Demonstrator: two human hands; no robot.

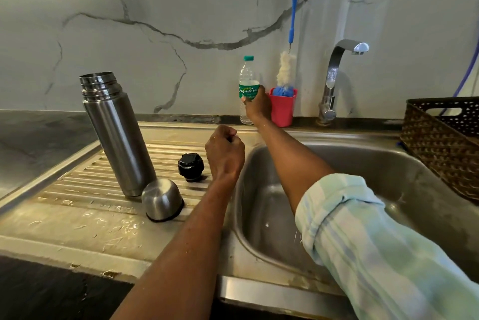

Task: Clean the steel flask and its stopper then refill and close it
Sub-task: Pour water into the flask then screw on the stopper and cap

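Observation:
The steel flask point(116, 133) stands uncapped on the ribbed drainboard point(77, 185), left of the sink. Its steel cup lid point(162, 200) lies mouth-down in front of it. The black stopper point(190, 166) rests on the ribs to the right of the flask. My left hand point(224, 155) hovers just right of the stopper, fingers curled into a fist with nothing in it. My right hand point(256, 106) reaches to the back ledge and grips a clear plastic water bottle point(247, 78) with a green cap and green label.
A pink cup point(282, 111) holding a blue-handled bottle brush point(294, 9) stands right of the bottle. The steel tap point(337, 71) rises behind the sink basin point(363, 190). A brown woven basket point(440, 138) sits at the sink's right edge.

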